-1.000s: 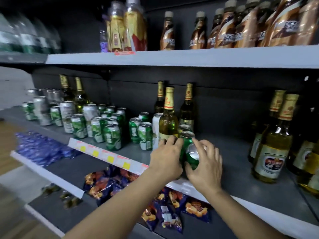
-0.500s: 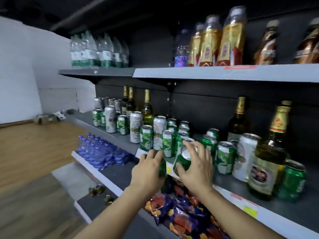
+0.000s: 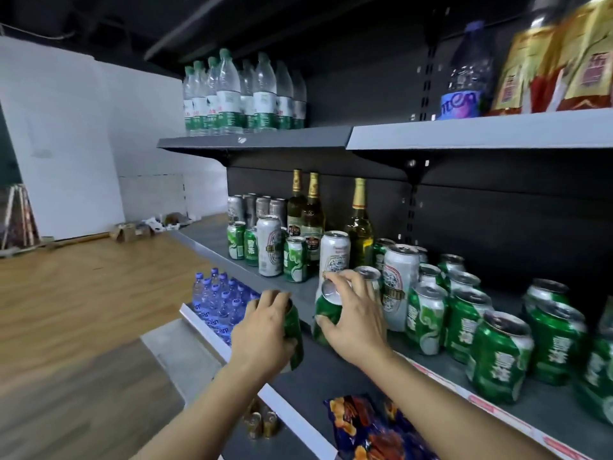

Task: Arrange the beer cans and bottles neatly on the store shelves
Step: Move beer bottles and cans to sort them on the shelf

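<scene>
Green can, right point(image 3: 326, 313): centre of frame, at the front edge of the middle shelf point(image 3: 212, 242). Long axis tipped, top leaning toward upper left; silver lid showing between the fingers. Whether its base touches the shelf cannot be told.

Right hand point(image 3: 351, 313): wrapped over the can from the right and above, fingers curled across the lid, thumb on the lower wall. Forearm enters from lower right.

Green can, left point(image 3: 293, 333): just left of the first, apart from it, in front of the shelf edge and off the shelf. Long axis near upright, slightly tilted.

Left hand point(image 3: 265, 330): gripping this can from the left, fingers curled over its top. Forearm enters from lower centre.

Open shelf space: the bare strip up and left of both cans, between the green can group point(image 3: 295, 260) and the tall white can point(image 3: 333, 257). Judged destination; right hand nearer.

Beer bottles point(image 3: 311, 210): upright at the back, upper centre.
</scene>
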### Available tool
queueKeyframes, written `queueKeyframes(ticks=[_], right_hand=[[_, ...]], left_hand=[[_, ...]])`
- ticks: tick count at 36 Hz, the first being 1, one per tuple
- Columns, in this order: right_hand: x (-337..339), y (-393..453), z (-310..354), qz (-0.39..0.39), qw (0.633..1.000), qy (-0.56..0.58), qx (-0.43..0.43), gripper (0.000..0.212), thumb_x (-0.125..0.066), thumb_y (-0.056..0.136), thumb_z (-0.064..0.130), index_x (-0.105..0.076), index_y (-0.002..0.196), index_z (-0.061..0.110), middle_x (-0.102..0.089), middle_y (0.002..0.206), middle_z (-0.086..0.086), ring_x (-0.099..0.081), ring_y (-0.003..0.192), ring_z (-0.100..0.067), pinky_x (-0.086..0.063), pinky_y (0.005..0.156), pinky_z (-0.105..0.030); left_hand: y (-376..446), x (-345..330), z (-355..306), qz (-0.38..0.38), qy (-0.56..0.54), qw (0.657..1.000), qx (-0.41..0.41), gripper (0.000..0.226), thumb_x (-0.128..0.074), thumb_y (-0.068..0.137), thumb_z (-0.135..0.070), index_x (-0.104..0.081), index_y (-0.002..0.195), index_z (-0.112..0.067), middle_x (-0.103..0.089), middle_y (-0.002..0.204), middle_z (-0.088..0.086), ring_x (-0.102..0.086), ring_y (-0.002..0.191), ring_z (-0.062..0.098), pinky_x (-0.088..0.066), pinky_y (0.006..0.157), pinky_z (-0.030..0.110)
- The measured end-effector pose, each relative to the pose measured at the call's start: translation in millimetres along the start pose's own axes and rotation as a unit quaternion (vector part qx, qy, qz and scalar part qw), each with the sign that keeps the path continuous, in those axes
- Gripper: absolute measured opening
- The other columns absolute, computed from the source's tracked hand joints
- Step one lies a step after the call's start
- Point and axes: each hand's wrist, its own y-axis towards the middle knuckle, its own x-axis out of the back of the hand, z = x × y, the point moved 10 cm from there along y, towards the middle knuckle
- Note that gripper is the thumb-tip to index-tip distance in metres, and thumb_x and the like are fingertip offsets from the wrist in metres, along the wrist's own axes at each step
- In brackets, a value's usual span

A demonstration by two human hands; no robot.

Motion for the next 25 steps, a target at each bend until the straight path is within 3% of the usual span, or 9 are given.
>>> queueKeyframes(ticks=[4,11,18,25], right_hand=[[-28.5,47.5,9.7,0.038,0.999,-0.017,0.03,0.068,-0.069,0.082,0.039,-0.036,0.141,0.032,-0.032,0.139,0.009,-0.034,0.128,-0.017,-0.036,0.1,-0.032],[-81.9,119.3,24.7,0.085,0.995,-0.004,0.054,0.066,-0.069,0.081,0.033,-0.035,0.137,0.033,-0.034,0.135,0.008,-0.038,0.125,-0.018,-0.038,0.1,-0.035],[-126.7,175.2,35.0,0.075,0.997,0.022,0.015,0.062,-0.069,0.08,0.036,-0.04,0.134,0.03,-0.037,0.135,0.006,-0.035,0.126,-0.02,-0.033,0.104,-0.033],[-162.2,208.5,27.6,0.098,0.993,-0.033,-0.059,0.068,-0.067,0.078,0.032,-0.036,0.138,0.033,-0.036,0.135,0.005,-0.033,0.128,-0.021,-0.027,0.105,-0.035]], left_hand=[[43.2,-2.8,25.1,-0.008,0.015,1.0,0.019,0.065,-0.065,0.081,-0.034,-0.032,0.137,-0.028,-0.033,0.139,-0.01,-0.038,0.123,0.021,-0.05,0.074,0.036],[116.0,0.4,67.3,-0.028,0.026,0.999,0.036,0.067,-0.063,0.081,-0.035,-0.031,0.14,-0.034,-0.035,0.138,-0.013,-0.04,0.122,0.019,-0.048,0.076,0.033],[172.3,-4.5,124.8,-0.037,0.017,0.997,0.07,0.069,-0.064,0.079,-0.032,-0.033,0.14,-0.031,-0.038,0.137,-0.01,-0.042,0.12,0.02,-0.048,0.078,0.034],[232.1,-19.1,175.5,-0.051,-0.005,0.997,0.054,0.077,-0.066,0.079,-0.028,-0.027,0.144,-0.03,-0.039,0.135,-0.007,-0.042,0.121,0.022,-0.048,0.073,0.035]])
